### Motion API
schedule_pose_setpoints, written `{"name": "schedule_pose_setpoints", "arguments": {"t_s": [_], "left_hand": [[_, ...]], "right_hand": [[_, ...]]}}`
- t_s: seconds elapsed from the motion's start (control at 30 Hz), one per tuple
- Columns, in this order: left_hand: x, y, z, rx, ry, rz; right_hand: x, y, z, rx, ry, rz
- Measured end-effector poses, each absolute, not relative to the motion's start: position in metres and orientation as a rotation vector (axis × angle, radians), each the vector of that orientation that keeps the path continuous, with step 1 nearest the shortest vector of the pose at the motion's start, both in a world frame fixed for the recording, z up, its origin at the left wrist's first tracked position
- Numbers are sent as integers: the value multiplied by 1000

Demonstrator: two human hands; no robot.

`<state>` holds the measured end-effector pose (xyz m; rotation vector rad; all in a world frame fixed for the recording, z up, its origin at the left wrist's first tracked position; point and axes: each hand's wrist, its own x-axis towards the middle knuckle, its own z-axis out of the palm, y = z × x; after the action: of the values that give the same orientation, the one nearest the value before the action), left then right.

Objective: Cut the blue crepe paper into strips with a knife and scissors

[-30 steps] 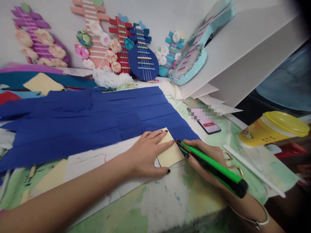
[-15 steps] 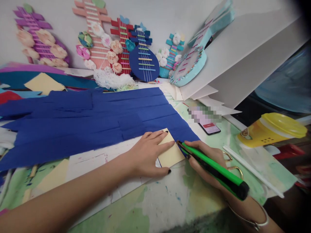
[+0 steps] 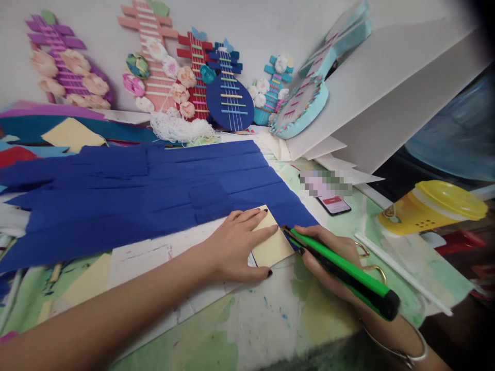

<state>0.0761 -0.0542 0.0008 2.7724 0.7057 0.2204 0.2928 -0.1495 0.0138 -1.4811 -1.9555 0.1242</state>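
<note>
The table (image 3: 251, 319), stained green and white, carries everything, and I take the pale yellow card (image 3: 273, 250) as the centre of my clock; the blue paper (image 3: 166, 180) spreads widest, mostly toward 10 o'clock, with long splits across it and squarish pieces lying on top, so I judge some of it already cut and most of it left in broad strips; a white sheet (image 3: 147, 252) lies toward 9 o'clock, partly hidden by my forearm.

The one container I can make out is a yellow cup (image 3: 406, 214) just short of 3 o'clock; its lid is on, so I cannot tell what it holds.

My left hand (image 3: 240, 247) comes in from 9 o'clock, fingers spread and pressing the card flat, grasping nothing; my right hand (image 3: 335, 240), at 3 o'clock, is wrapped around a green cutter (image 3: 342, 266) whose tip sits at the card's edge, against the blue; the stroke there looks unfinished to me, though I cannot see whether the blade bites.
</note>
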Motion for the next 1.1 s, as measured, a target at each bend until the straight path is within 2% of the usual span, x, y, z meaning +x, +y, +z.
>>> {"name": "schedule_pose_setpoints", "arguments": {"t_s": [1.1], "left_hand": [[76,-54,0,2767,709,231]], "right_hand": [[294,-154,18,-1466,-1979,80]]}}
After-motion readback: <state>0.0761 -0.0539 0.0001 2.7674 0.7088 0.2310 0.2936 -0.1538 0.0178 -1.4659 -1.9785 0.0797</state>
